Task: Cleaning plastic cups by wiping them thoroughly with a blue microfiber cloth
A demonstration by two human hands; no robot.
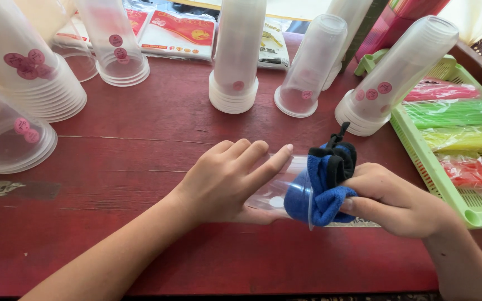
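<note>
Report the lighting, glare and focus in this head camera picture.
Head view: soft, even daylight, brightest at the top right; faint shadows under both hands; mild sheen on the clear cup held by the left hand; right hand and blue cloth sharp; cup stacks bow outward at the edges.

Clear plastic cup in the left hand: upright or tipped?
Tipped on its side: the clear plastic cup lies horizontal in the left hand, mouth facing the right hand, blue microfibre cloth stuffed in.

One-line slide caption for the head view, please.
Left hand steadies a clear plastic cup lying sideways on the red wooden table while right hand pushes a blue microfibre cloth inside.
</note>
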